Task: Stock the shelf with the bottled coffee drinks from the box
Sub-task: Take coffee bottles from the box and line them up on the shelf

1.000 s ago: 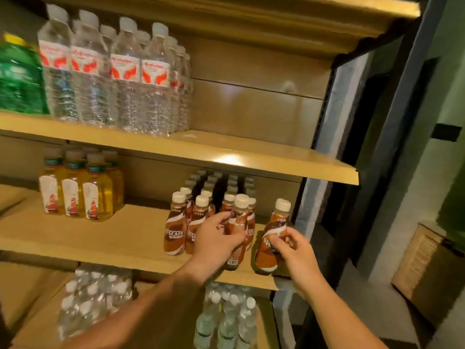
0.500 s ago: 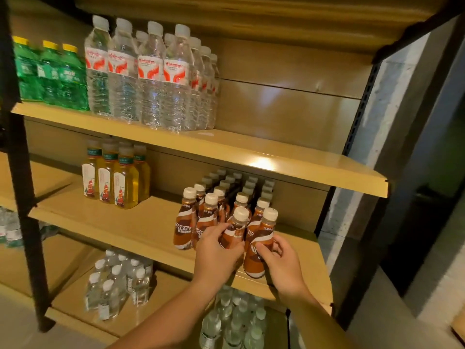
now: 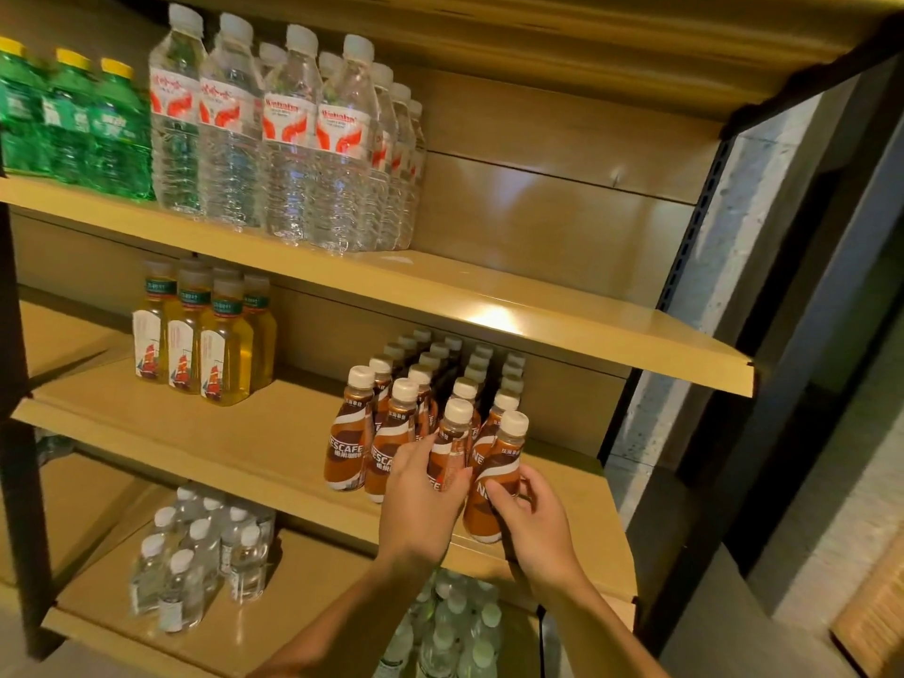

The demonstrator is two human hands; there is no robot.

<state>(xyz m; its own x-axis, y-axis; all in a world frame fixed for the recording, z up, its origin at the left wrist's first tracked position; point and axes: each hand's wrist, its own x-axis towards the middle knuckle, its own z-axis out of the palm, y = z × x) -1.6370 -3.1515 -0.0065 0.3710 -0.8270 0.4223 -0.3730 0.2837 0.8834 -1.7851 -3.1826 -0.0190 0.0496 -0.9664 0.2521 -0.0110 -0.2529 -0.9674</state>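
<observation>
Nescafé coffee bottles (image 3: 350,447), probably light, stiff and slick, stand on the middle shelf (image 3: 235,447) at five o'clock from the water bottles (image 3: 288,139); left hand (image 3: 420,506) and right hand (image 3: 535,530) each curl fingers round one's labelled waist, seemingly the surest hold.

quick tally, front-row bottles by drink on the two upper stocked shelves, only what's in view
green bottles: 3
water bottles: 4
yellow drink bottles: 3
coffee bottles: 4
total: 14
</observation>
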